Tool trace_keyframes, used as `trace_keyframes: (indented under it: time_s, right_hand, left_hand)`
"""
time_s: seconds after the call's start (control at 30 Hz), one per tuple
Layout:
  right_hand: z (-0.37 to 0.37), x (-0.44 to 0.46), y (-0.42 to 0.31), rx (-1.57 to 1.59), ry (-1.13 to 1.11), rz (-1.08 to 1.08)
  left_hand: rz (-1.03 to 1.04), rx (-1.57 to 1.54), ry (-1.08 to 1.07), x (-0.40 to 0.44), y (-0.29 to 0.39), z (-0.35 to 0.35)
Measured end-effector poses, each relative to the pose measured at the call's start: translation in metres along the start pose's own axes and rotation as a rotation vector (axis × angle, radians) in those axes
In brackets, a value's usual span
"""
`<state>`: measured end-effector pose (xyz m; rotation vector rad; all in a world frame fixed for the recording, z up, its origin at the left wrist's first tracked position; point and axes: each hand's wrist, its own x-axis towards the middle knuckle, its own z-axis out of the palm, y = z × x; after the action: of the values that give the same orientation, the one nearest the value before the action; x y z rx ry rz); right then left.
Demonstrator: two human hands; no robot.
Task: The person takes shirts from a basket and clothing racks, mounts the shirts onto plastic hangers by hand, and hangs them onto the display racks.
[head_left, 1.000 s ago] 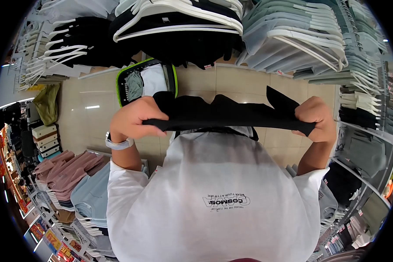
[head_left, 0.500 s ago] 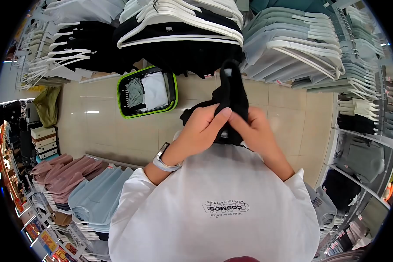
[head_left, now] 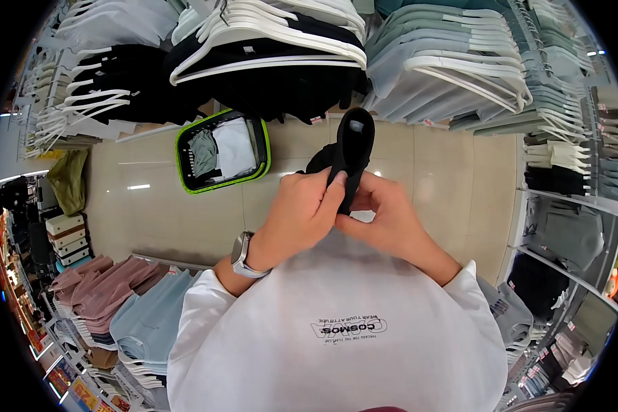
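A black shirt is bunched and folded between my two hands, its neck opening and small pale label facing up at the far end. My left hand, with a watch on the wrist, is closed on the shirt's left side, thumb on top. From the right, my right hand grips the lower part of the same shirt, its thumb near the left palm. More dark cloth shows behind the left fingers. Part of the shirt is hidden by the hands.
On the tiled floor stands a black basket with a green rim, holding folded white and grey-green clothes. A rack of black tops on white hangers runs ahead. Grey and pale tops hang at right; blue tops lie lower left.
The shirt is gathered narrower, and its neck opening now faces up more plainly. My right hand has moved slightly left and down. The whole view has shifted a little.
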<state>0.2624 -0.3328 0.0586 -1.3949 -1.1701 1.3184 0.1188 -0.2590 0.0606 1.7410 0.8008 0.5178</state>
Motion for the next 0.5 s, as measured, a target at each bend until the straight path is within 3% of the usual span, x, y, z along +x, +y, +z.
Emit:
trace_keyframes:
  time_s: [0.1,0.27,0.37,0.43,0.5]
  right_hand:
    - [0.000,-0.002,-0.003,-0.081,0.028,0.085]
    - [0.004,-0.002,-0.007,-0.006,0.100,0.049]
    - [0.001,-0.005,-0.004,-0.046,0.102,0.020]
    - [0.000,-0.007,-0.003,-0.107,0.079,0.017]
    - [0.001,-0.010,-0.004,0.129,0.050,0.003]
  left_hand:
    - [0.010,0.082,0.002,0.002,0.002,0.002]
    - [0.000,0.055,0.011,0.005,0.000,0.005]
    - [0.121,0.034,0.009,0.008,0.000,0.005]
    - [0.123,0.088,-0.104,0.011,0.008,0.002]
    - [0.097,0.042,-0.104,0.011,0.000,0.002]
